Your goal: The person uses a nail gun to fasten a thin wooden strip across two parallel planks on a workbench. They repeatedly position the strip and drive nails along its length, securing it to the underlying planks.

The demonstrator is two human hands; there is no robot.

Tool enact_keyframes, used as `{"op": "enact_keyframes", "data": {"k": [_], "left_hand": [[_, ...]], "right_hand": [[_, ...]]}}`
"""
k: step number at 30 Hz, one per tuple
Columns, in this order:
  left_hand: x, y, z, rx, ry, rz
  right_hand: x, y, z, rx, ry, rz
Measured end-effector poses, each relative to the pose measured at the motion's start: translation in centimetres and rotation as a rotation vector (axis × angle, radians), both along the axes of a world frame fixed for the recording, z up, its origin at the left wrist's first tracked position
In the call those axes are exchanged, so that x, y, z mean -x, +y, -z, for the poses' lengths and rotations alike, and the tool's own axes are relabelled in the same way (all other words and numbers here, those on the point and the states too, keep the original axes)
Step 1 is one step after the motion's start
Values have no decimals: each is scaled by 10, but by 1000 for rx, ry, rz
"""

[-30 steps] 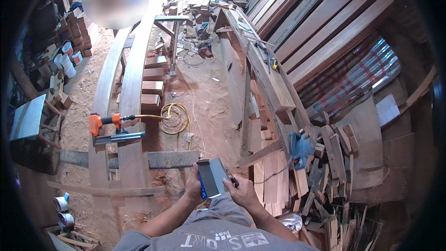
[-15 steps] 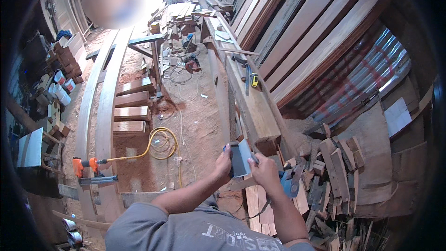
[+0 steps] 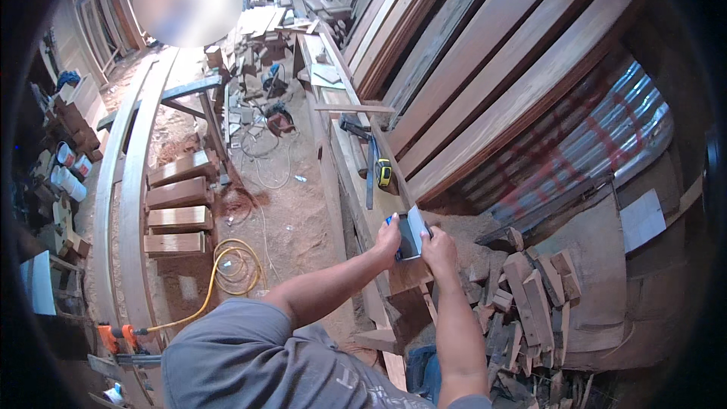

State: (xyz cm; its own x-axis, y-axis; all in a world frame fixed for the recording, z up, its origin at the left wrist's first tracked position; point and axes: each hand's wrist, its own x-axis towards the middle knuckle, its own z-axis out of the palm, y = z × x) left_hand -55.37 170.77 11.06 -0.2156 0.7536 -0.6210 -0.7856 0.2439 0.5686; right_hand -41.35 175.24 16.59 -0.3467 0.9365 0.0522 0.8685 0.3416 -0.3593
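Both my hands hold a small dark phone-like device [image 3: 411, 234] with a blue edge, just above a long wooden workbench [image 3: 352, 159]. My left hand [image 3: 388, 237] grips its left side and my right hand [image 3: 438, 246] grips its right side. A yellow tape measure [image 3: 384, 173] and a long dark metal ruler [image 3: 370, 174] lie on the bench just beyond the device.
Long planks [image 3: 485, 68] lean against a corrugated metal wall [image 3: 598, 151] on the right. Wood offcuts [image 3: 530, 295] are piled by my right arm. A yellow hose coil [image 3: 235, 269], stacked short boards [image 3: 178, 197] and curved beams [image 3: 125, 204] lie on the sawdust floor at left.
My view has swung right toward the bench and planks. My hands, still holding the device, have moved up and out over the workbench.
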Motion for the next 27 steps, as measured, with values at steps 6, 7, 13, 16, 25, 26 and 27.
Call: {"op": "enact_keyframes", "data": {"k": [6,7,13,16,25,26,27], "left_hand": [[94,-34,29,-111,352,377],[115,-49,28,-218,269,458],[213,-119,49,-115,338,607],[242,-145,48,-5,520,651],[258,-248,109,225,765,432],[252,-265,117,244,787,380],[252,-276,106,289,790,372]], "right_hand": [[43,52,17,43,61,114],[50,49,16,5,109,139],[104,18,19,238,41,-220],[126,-13,18,227,41,-165],[115,-38,34,126,-36,12],[112,-36,31,112,-67,8],[110,-33,30,91,-100,16]]}}
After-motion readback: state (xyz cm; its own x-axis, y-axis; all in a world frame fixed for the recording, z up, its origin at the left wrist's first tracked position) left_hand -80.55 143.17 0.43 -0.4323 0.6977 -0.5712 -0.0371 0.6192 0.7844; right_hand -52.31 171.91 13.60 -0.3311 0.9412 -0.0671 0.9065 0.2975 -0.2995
